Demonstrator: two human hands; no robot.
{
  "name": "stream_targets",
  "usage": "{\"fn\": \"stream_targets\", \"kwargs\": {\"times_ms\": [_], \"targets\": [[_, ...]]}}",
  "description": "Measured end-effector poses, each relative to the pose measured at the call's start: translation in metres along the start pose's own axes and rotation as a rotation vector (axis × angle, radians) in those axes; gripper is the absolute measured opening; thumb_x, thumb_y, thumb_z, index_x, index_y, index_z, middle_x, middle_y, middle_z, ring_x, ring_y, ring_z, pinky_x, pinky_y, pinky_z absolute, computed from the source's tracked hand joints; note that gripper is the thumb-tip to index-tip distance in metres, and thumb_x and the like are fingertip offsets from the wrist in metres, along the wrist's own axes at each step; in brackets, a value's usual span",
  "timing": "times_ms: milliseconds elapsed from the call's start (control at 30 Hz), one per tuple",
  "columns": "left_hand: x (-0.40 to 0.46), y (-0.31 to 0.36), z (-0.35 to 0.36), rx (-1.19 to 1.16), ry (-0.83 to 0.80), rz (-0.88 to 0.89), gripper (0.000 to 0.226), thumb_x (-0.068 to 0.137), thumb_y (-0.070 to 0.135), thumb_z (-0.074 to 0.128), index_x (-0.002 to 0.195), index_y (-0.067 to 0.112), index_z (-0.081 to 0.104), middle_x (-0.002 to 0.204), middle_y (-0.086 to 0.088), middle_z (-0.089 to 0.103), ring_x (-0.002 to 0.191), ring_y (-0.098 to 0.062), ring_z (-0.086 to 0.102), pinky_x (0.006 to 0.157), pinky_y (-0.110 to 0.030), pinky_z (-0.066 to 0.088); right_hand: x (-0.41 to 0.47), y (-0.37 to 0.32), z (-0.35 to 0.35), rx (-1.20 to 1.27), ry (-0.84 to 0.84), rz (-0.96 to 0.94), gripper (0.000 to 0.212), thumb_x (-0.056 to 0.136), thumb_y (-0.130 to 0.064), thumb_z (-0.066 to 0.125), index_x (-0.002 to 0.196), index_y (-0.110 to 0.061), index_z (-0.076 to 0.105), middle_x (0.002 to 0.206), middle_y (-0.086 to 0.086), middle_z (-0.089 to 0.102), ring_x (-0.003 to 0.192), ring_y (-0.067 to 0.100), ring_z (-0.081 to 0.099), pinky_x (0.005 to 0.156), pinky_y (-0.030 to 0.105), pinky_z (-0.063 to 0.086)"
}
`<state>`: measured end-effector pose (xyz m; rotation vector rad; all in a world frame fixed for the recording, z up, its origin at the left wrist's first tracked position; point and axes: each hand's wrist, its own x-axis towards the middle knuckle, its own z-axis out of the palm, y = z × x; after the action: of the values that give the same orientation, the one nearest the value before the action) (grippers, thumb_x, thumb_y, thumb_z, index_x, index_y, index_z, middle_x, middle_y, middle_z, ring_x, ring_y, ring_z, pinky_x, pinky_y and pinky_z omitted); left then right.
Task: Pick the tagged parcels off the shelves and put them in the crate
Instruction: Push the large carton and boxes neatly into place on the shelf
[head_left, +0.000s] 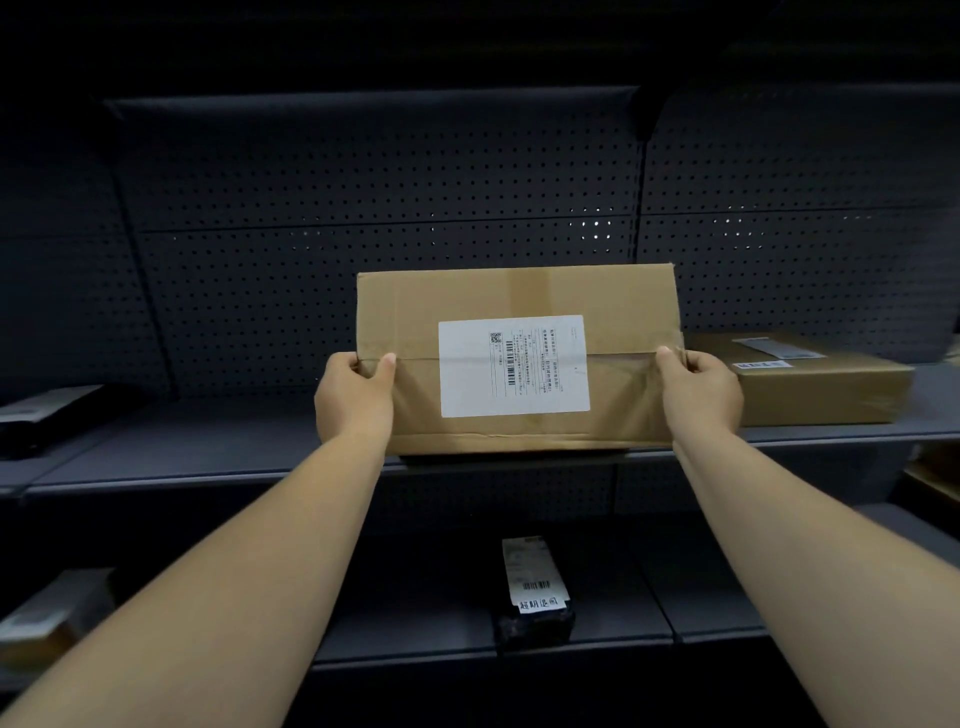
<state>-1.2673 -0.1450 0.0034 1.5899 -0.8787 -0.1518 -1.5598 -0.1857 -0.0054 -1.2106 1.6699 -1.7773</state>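
Observation:
A brown cardboard parcel (519, 291) with a white shipping label (513, 366) on its facing side is held up in front of the middle shelf (208, 457). My left hand (353, 395) grips its left edge, thumb on the front. My right hand (701, 389) grips its right edge the same way. The parcel is tilted toward me, its lower edge at the shelf's front lip. No crate is in view.
A flat brown parcel (826, 384) with labels lies on the same shelf to the right. A black wrapped parcel (535, 597) with a white tag lies on the lower shelf (415, 639). Dark parcels (47, 410) sit at the far left; another box (47, 618) below.

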Motion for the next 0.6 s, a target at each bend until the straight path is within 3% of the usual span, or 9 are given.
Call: {"fn": "stream_targets", "kwargs": {"times_ms": [133,267,400,600], "targets": [[-0.003,-0.005,0.0,-0.029,0.015,0.002,0.026,0.088,0.044,0.057,0.1,0.022,0.052,0.087,0.01,0.051,0.077,-0.013,0.051,0.056,-0.026,0.035,-0.005,0.005,0.0,0.024,0.005,-0.016,0.025,0.087,-0.047,0.051,0.081,-0.025,0.06,0.071,-0.007,0.057,0.066,0.013,0.052,0.054,0.028,0.037],[-0.005,-0.008,0.001,-0.051,0.036,0.004,0.028,0.087,0.044,0.058,0.104,0.022,0.054,0.087,0.012,0.051,0.081,-0.013,0.05,0.065,-0.029,0.037,-0.009,0.009,0.001,0.042,0.027,-0.037,0.025,0.088,-0.045,0.051,0.083,-0.023,0.061,0.074,-0.008,0.058,0.067,0.008,0.051,0.053,0.026,0.034],[-0.003,-0.01,0.002,-0.05,0.038,0.02,0.027,0.087,0.044,0.058,0.103,0.022,0.054,0.077,0.018,0.047,0.07,-0.006,0.047,0.052,-0.022,0.031,-0.009,0.008,0.001,0.055,0.035,-0.035,0.021,0.088,-0.044,0.052,0.083,-0.025,0.061,0.076,-0.01,0.058,0.069,0.006,0.05,0.055,0.025,0.034],[0.011,-0.004,0.005,0.019,0.017,0.023,0.037,0.087,0.046,0.056,0.112,0.019,0.056,0.103,0.001,0.058,0.084,-0.017,0.055,0.059,-0.027,0.038,0.001,-0.005,0.003,0.014,0.013,-0.001,0.024,0.087,-0.045,0.052,0.072,-0.027,0.058,0.072,-0.009,0.058,0.065,0.009,0.051,0.051,0.025,0.033]]}}
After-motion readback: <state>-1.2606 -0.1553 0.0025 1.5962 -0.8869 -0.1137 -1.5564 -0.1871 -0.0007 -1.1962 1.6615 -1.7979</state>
